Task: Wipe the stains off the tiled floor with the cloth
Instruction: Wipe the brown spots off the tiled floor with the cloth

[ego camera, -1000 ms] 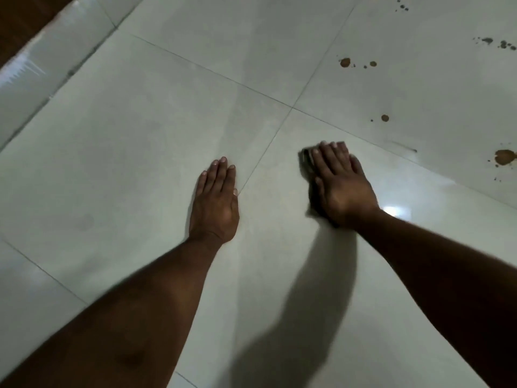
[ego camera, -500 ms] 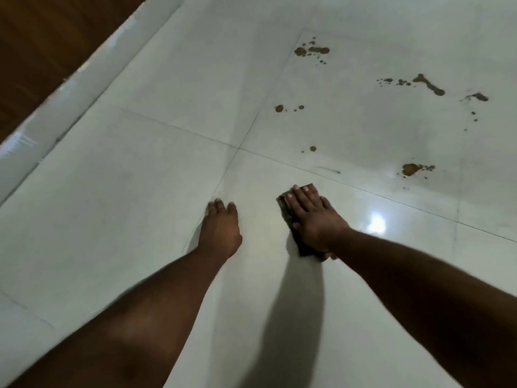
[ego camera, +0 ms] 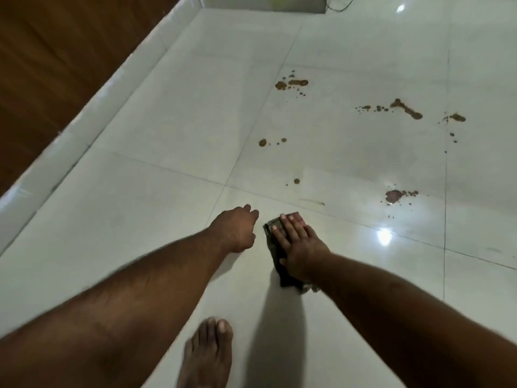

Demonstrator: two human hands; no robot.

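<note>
Right hand (ego camera: 300, 249) flat on dark cloth (ego camera: 275, 249), fingers straight, pressing it to tiled floor (ego camera: 167, 177); left hand (ego camera: 237, 229) just beside, grip indiscernible. Brown stains (ego camera: 394, 196) ahead of both hands, unwiped. Next, presumably: sliding cloth forward onto nearest spot

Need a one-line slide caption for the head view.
Right hand presses dark cloth flat on tiled floor; brown stains ahead remain.

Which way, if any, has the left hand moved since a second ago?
Yes. The left hand was on the left of the grout line; now it sits on the right of that line, closer to the cloth.
</note>
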